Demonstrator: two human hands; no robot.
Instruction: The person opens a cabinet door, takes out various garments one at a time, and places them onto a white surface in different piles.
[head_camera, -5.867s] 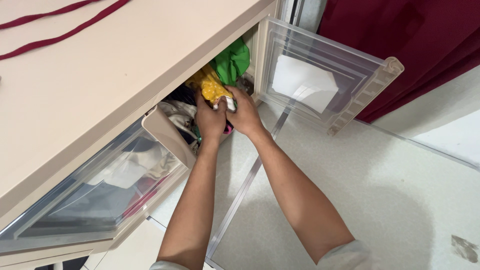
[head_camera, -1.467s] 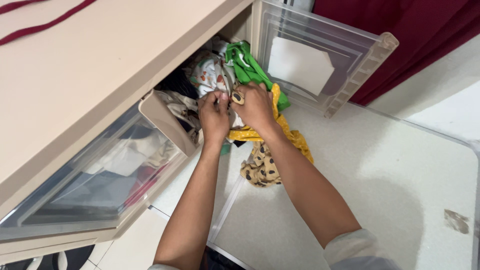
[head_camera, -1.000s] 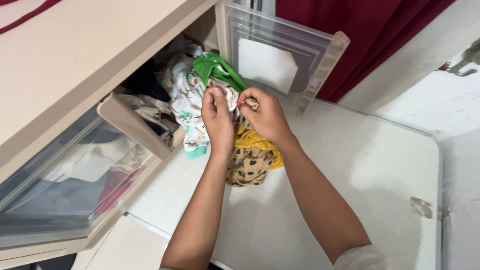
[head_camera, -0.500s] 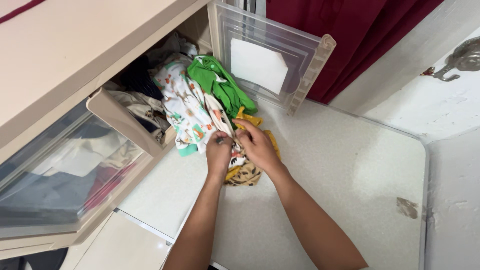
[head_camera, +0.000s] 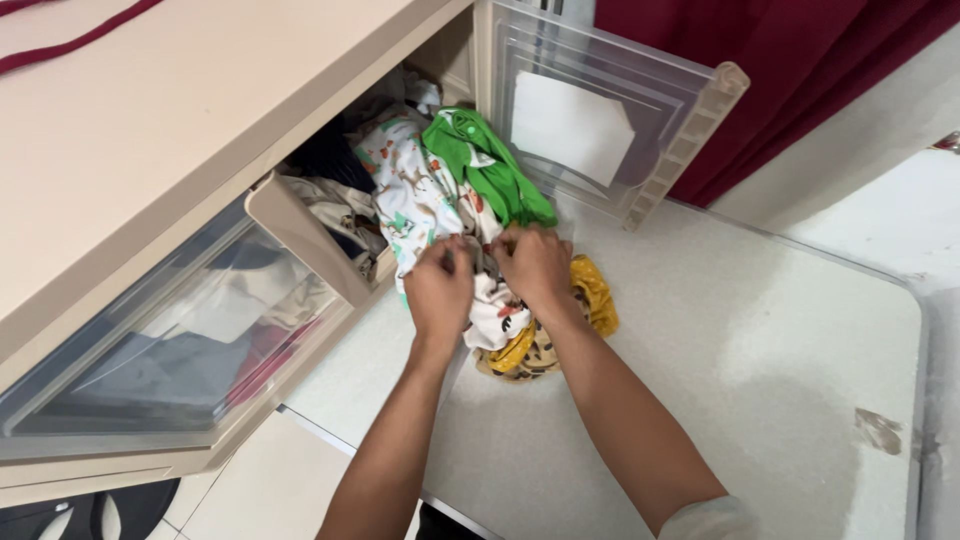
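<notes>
My left hand (head_camera: 440, 292) and my right hand (head_camera: 535, 265) both grip a bundle of small clothes hanging out of the open cabinet compartment (head_camera: 330, 160). The bundle is a white printed garment (head_camera: 415, 205), a green garment (head_camera: 480, 170) and, lowest, a yellow and tan spotted cloth (head_camera: 590, 300) resting on the speckled surface (head_camera: 720, 340). My hands pinch the white printed cloth at its middle, close together. More clothes stay inside the compartment.
A clear plastic door (head_camera: 600, 110) stands swung open on the right of the compartment. A second clear door (head_camera: 170, 350) hangs open at the left over folded clothes. The beige cabinet top (head_camera: 150, 130) carries a dark red strap (head_camera: 70, 40). A dark red curtain (head_camera: 800, 60) hangs behind.
Over the last seconds my hands have pulled the clothes out of the compartment and down onto the speckled surface. Since half a second ago they have shifted slightly up and right along the bundle.
</notes>
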